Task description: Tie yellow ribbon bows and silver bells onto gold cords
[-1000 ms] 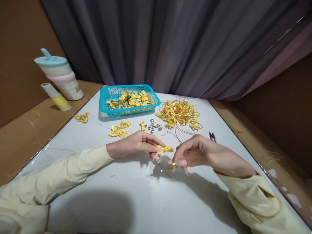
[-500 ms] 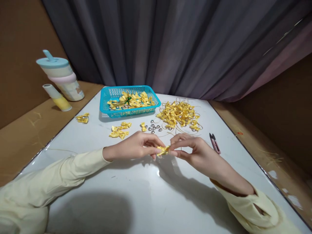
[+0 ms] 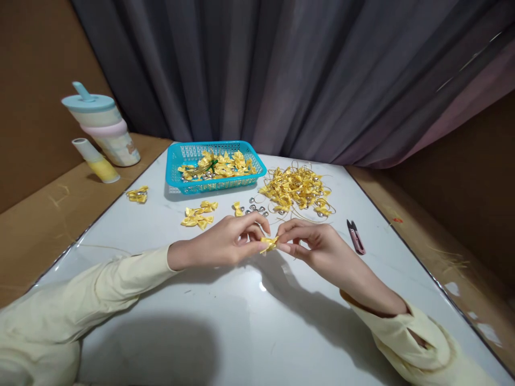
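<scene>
A dark grey curtain (image 3: 225, 69) fills the top of the frame. Below it, a white bench (image 3: 249, 321) spreads across the centre and bottom. Pale yellow sleeves (image 3: 120, 284) reach in from the lower left and lower right corners. The left hand (image 3: 229, 244) and right hand (image 3: 322, 244) meet just right of centre, each clamped on one end of a small yellow bow (image 3: 269, 245); the left forefinger arches above it.

A blue basket (image 3: 219, 184) sits above centre, holding more yellow bows. At the upper left stands a lidded tumbler (image 3: 107, 128), with a tapered white-and-yellow tube (image 3: 96, 161) just beside it. Right of the basket lies a pile of bows (image 3: 295, 185) with thin cords looping out of it. Small snips (image 3: 355, 237) rest right of the right hand, pink handles toward the bottom. Loose bows (image 3: 197, 215) lie left of centre, a small bundle (image 3: 137, 194) farther left, and one single bow (image 3: 237, 209) above the left hand, next to tiny silver pieces (image 3: 261, 209).
</scene>
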`<state>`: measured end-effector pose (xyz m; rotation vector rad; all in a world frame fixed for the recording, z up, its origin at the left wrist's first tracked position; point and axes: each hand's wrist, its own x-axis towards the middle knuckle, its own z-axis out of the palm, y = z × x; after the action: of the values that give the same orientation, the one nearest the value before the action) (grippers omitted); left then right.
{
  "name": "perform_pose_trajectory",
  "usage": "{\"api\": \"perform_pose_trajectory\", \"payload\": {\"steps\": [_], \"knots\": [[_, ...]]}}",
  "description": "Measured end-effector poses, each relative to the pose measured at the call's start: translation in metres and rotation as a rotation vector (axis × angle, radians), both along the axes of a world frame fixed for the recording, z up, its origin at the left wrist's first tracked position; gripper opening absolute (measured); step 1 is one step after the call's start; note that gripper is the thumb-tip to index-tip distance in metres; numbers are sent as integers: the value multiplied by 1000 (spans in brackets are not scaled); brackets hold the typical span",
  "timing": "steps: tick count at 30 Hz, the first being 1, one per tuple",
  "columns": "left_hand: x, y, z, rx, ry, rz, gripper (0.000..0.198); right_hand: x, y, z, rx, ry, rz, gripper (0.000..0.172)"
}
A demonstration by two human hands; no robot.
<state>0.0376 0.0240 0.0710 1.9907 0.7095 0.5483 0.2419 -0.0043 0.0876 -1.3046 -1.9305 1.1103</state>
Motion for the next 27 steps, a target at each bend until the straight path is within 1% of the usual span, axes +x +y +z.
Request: {"api": "perform_pose_trajectory", "payload": {"steps": [2, 4, 9, 14, 18, 20, 24, 27], "knots": [[0, -2, 1, 99, 33, 50, 18, 0, 0, -2, 12, 27, -22, 13], [1, -4, 0, 158, 80, 97, 20, 0, 0, -4, 21, 54, -32, 12], [8, -6, -3, 225, 134, 142, 24, -2, -1, -4, 14, 85, -35, 12], [10, -5, -4, 231, 148, 240, 19, -3, -2, -4, 15, 107, -25, 13], [11, -8, -9, 286, 183, 164, 27, -4, -1, -7, 20, 134, -42, 17], [11, -9, -12, 305, 174, 148, 28, -4, -1, -9, 26, 149, -53, 19], [12, -12, -19, 206, 90, 148, 23, -5, -2, -10, 39, 182, -83, 18], [13, -12, -25, 200, 42, 171, 22, -5, -2, -9, 39, 195, -112, 16]]}}
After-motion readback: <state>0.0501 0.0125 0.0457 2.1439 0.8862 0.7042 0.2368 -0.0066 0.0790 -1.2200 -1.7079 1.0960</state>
